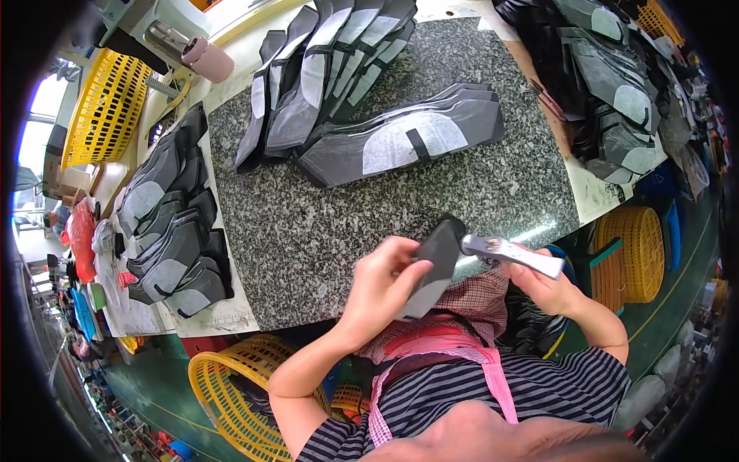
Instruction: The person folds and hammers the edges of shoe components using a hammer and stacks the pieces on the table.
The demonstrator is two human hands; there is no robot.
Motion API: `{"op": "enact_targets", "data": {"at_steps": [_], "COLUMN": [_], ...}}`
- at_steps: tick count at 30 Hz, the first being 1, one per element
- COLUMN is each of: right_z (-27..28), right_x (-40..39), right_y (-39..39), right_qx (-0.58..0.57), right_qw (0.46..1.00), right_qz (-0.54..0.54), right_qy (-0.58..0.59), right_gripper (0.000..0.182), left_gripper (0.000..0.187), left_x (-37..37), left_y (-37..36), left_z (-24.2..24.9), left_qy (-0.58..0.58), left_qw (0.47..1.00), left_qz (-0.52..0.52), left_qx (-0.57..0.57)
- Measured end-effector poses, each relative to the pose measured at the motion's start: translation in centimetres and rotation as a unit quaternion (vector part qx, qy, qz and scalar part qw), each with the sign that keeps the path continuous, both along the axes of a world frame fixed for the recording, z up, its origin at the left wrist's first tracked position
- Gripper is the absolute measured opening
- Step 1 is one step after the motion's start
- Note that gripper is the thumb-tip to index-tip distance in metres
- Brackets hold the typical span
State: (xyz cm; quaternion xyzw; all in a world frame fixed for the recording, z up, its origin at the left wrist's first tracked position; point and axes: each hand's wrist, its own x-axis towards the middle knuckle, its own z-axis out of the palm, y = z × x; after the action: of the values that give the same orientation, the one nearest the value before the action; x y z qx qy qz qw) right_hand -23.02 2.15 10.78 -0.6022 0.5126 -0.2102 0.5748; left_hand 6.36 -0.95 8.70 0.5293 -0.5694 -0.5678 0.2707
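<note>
My left hand [385,281] is closed on a dark grey shoe upper piece [437,266], with the thumb lying across its near face. The piece is tilted up at the near edge of the speckled stone slab [308,231]. My right hand [543,289] is wrapped round a hammer [516,252]; its silver metal head extends left to the upper end of the piece. Beyond both hands, a fanned stack of grey shoe upper pieces [412,142] with pale patches lies on the slab.
More grey pieces are stacked on the slab's far side [315,77], at the left [173,246] and at the right [616,92]. Yellow baskets stand below the table [223,385], at the right [631,254] and at the back left [108,108]. A pink-capped machine part [208,60] is at the upper left.
</note>
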Motion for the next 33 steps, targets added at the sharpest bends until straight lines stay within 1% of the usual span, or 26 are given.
{"op": "enact_targets", "data": {"at_steps": [1, 2, 3, 4, 5, 7, 8, 9, 10, 11, 12, 13, 14, 15, 16, 17, 19, 20, 23, 24, 25, 27, 28, 32, 33], "right_z": [0.2, 0.4, 0.3, 0.1, -0.4, 0.5, 1.2, 1.4, 1.5, 1.7, 2.5, 2.6, 2.6, 1.7, 0.9, 3.5, 2.7, 2.8, 2.6, 2.4, 2.2, 2.2, 2.2, 2.2, 3.0], "right_x": [-0.7, -1.7, -2.6, -3.3, -3.8, -4.0, -3.7, -3.7, -3.8, -3.8, -3.1, -3.0, -2.8, -2.1, -1.5, -0.2, -0.2, -0.1, 0.1, -0.1, -0.2, 0.0, 0.0, -0.4, -0.6], "right_y": [0.2, 0.6, 1.0, 1.3, 1.8, 1.4, 1.1, 1.2, 1.3, 1.5, 1.6, 1.4, 1.1, 1.3, 1.6, 0.0, -0.3, -0.4, -0.5, -0.4, -0.3, -0.1, -0.1, -0.4, -0.9], "right_qx": [0.003, 0.019, 0.034, 0.044, 0.027, 0.024, 0.001, -0.002, 0.005, 0.011, 0.031, -0.007, -0.049, -0.091, -0.195, -0.120, 0.010, 0.013, 0.008, -0.001, -0.009, -0.003, 0.001, -0.010, -0.026], "right_qw": [1.000, 1.000, 0.999, 0.997, 0.994, 0.984, 0.985, 0.985, 0.988, 0.990, 0.992, 0.997, 0.997, 0.994, 0.973, 0.989, 0.993, 0.993, 0.993, 0.994, 0.994, 0.994, 0.994, 0.994, 0.994], "right_qz": [0.002, -0.009, -0.022, -0.065, -0.101, -0.146, -0.154, -0.152, -0.132, -0.113, -0.124, -0.078, -0.035, -0.035, -0.029, 0.011, 0.023, 0.017, 0.019, 0.025, 0.031, 0.025, 0.025, 0.023, 0.020], "right_qy": [-0.002, 0.000, 0.001, 0.007, -0.036, -0.095, -0.083, -0.083, -0.084, -0.084, -0.005, 0.019, 0.041, 0.043, 0.119, 0.089, 0.119, 0.120, 0.115, 0.108, 0.101, 0.105, 0.110, 0.108, 0.107], "right_gripper": [0.033, 0.037, 0.042, 0.050, 0.051, 0.052, 0.052, 0.052, 0.051, 0.050, 0.045, 0.038, 0.034, 0.032, 0.022, 0.019, 0.018, 0.018, 0.016, 0.019, 0.021, 0.022, 0.022, 0.021, 0.020], "left_gripper": [0.028, 0.030, 0.030, 0.028, 0.029, 0.027, 0.025, 0.023, 0.022, 0.021, 0.025, 0.028, 0.028, 0.027, 0.025, 0.025, 0.025, 0.028, 0.029, 0.024, 0.024, 0.016, 0.012, 0.010, 0.010], "left_x": [0.9, 2.2, 3.8, 5.3, 6.1, 5.8, 5.4, 4.6, 3.4, 1.9, 0.4, -1.1, -2.5, -3.7, -4.5, -4.9, -5.3, -5.2, -5.0, -5.0, -5.0, -5.1, -5.1, -4.9, -4.7], "left_y": [0.7, 1.0, 1.3, 1.5, 1.3, 1.1, 0.2, -1.2, -2.2, -3.0, -3.6, -4.0, -4.3, -4.4, -4.6, -4.7, -4.9, -5.1, -5.8, -6.2, -6.5, -7.1, -7.2, -7.8, -7.7], "left_z": [0.5, 2.5, 3.9, 5.5, 7.5, 10.8, 11.0, 11.0, 9.5, 6.9, 4.2, 1.9, 0.7, -0.1, -0.8, -1.1, -1.5, -1.5, -1.0, -1.1, -1.4, -1.9, -1.9, -2.2, -2.4], "left_qy": [0.025, -0.041, -0.044, -0.045, -0.069, -0.095, -0.157, -0.215, -0.166, -0.114, -0.112, -0.109, -0.145, -0.178, -0.136, -0.129, -0.140, -0.142, -0.131, -0.123, -0.123, -0.106, -0.094, -0.069, -0.071], "left_qw": [0.997, 0.990, 0.978, 0.955, 0.931, 0.948, 0.963, 0.952, 0.968, 0.972, 0.968, 0.962, 0.950, 0.933, 0.946, 0.944, 0.929, 0.935, 0.940, 0.934, 0.932, 0.906, 0.903, 0.896, 0.879], "left_qz": [0.058, 0.112, 0.175, 0.261, 0.290, 0.253, 0.108, -0.040, -0.110, -0.180, -0.208, -0.239, -0.246, -0.252, -0.226, -0.234, -0.222, -0.238, -0.255, -0.272, -0.278, -0.281, -0.291, -0.326, -0.333], "left_qx": [-0.037, -0.075, -0.109, -0.133, -0.211, -0.166, -0.193, -0.214, -0.155, -0.095, -0.083, -0.072, -0.129, -0.187, -0.189, -0.191, -0.261, -0.221, -0.186, -0.196, -0.195, -0.297, -0.301, -0.292, -0.335]}}
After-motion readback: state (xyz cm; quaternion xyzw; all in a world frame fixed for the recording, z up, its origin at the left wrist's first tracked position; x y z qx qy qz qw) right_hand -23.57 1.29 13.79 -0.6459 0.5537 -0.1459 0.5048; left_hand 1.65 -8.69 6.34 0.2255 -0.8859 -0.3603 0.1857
